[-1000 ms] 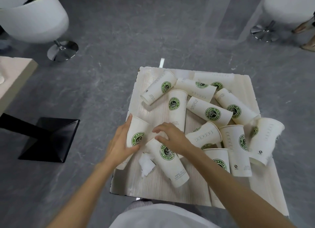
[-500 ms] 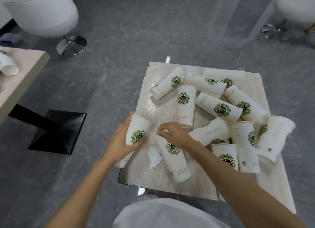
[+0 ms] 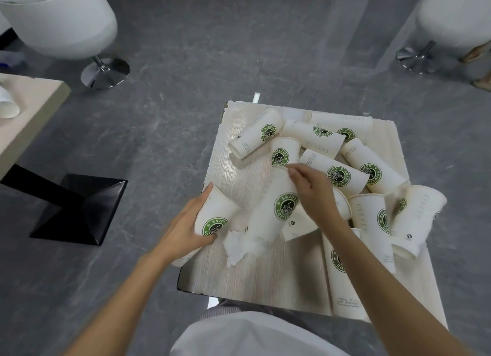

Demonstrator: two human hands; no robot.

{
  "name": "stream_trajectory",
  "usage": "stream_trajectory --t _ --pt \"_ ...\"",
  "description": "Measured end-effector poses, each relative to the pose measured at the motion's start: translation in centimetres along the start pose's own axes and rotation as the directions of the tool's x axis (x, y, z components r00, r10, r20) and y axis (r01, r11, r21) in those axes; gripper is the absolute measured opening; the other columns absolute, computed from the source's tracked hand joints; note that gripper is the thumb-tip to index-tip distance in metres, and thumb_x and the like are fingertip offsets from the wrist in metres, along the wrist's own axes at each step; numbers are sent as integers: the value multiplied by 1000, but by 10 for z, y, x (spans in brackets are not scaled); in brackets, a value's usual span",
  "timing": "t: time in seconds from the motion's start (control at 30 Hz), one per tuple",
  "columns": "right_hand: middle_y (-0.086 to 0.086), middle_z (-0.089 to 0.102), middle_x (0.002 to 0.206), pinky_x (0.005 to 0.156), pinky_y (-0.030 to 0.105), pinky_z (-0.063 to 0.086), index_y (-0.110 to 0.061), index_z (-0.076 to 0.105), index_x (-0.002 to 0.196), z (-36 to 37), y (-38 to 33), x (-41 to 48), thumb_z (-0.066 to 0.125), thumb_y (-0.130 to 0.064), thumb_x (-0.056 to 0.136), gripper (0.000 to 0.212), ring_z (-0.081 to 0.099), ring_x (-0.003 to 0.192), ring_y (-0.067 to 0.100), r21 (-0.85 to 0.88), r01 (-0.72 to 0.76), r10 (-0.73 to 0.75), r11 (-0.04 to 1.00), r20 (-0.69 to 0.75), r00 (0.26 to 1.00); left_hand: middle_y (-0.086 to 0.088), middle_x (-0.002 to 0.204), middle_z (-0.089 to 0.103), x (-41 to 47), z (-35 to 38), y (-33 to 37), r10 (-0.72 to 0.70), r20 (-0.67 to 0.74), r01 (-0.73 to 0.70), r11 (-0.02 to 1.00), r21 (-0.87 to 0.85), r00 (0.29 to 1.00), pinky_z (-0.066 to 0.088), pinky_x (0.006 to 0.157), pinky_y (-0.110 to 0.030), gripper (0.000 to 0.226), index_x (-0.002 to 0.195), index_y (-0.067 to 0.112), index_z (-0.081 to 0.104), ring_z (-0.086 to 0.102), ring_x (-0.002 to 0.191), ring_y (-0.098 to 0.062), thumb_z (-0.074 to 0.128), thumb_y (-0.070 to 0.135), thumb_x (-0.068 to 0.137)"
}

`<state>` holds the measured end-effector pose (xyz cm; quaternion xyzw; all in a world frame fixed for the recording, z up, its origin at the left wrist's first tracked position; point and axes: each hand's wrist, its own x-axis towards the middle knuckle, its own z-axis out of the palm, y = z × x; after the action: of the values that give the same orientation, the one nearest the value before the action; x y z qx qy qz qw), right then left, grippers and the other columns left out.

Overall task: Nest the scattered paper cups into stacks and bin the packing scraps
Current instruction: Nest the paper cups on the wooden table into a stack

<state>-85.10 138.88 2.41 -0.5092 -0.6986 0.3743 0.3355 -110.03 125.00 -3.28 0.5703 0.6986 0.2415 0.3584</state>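
Several white paper cups with green round logos lie scattered on a small pale wood table (image 3: 239,281). My left hand (image 3: 186,225) grips one cup (image 3: 216,217) at the table's left edge, its mouth pointing up and away. My right hand (image 3: 312,193) holds the rim end of a second cup (image 3: 276,209), tilted with its base down toward the first cup. A crumpled white paper scrap (image 3: 235,249) lies on the table just below both cups. More cups (image 3: 337,175) are piled at the back and right.
A white swivel chair (image 3: 66,23) stands at the back left, another (image 3: 451,18) at the back right. A beige table (image 3: 24,108) on a black base (image 3: 79,209) is on the left. Grey floor surrounds the small table.
My right hand has lifted its cup off the table and swung its rim end up and away, so the cup now tilts above the scrap. The left hand keeps its cup.
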Motion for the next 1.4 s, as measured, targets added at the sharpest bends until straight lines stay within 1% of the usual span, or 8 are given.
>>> stream_trajectory --t 0.13,0.4,0.57,0.73,0.87,0.93,1.1,1.4 --pt "-6 67 98 80 11 43 -9 70 108 -18 -2 12 52 -11 95 22 58 91 1 56 -6 16 998 -169 985 22 138 38 2 3 5 9 67 -12 999 47 998 45 90 -28 112 147 60 6 46 118 -3 78 24 70" --pt "-8 64 110 88 4 39 -9 66 115 -20 -3 15 47 -9 97 27 55 99 -6 111 -12 47 994 -314 948 27 133 39 5 5 19 68 132 -82 991 105 989 49 88 -30 113 146 61 7 47 112 0 79 24 69" --pt "-8 63 107 87 2 38 -11 65 116 -15 -4 10 46 -8 97 27 53 94 -19 109 -13 45 994 -297 954 29 128 41 7 9 21 75 172 -92 991 94 982 49 86 -30 113 146 61 7 50 109 1 79 25 67" --pt "-5 64 115 93 7 40 -9 65 117 -6 -3 1 47 -7 97 27 55 107 -2 165 -37 71 986 -202 977 32 122 40 9 15 28 83 173 -93 995 47 981 45 79 -15 114 145 62 6 47 107 8 80 24 67" --pt "-1 64 120 96 11 41 -9 65 118 10 -6 -15 48 -7 96 27 57 111 3 205 -46 62 978 -75 995 30 117 43 12 21 47 84 163 -85 996 -1 983 52 87 -36 112 144 64 4 51 104 -1 77 38 62" --pt "-6 64 118 94 10 41 -13 65 118 19 -7 -26 49 -9 96 27 56 107 -6 211 -57 61 976 -15 998 22 120 48 14 24 56 91 153 -90 996 -10 984 52 88 -42 111 145 63 3 54 104 -6 74 48 61" --pt "-14 63 112 88 8 40 -19 64 119 28 -11 -44 49 -12 97 27 54 101 -15 229 -105 88 968 82 993 18 133 52 14 31 68 92 112 -85 994 -61 989 55 87 -40 105 143 66 5 59 107 -7 75 56 66" --pt "-11 64 114 88 6 41 -18 64 119 14 -14 -52 49 -11 97 28 55 105 -13 293 -111 117 950 -3 993 25 123 58 17 39 92 99 144 -76 985 -157 985 56 87 -40 99 138 72 9 63 102 -2 74 56 66"
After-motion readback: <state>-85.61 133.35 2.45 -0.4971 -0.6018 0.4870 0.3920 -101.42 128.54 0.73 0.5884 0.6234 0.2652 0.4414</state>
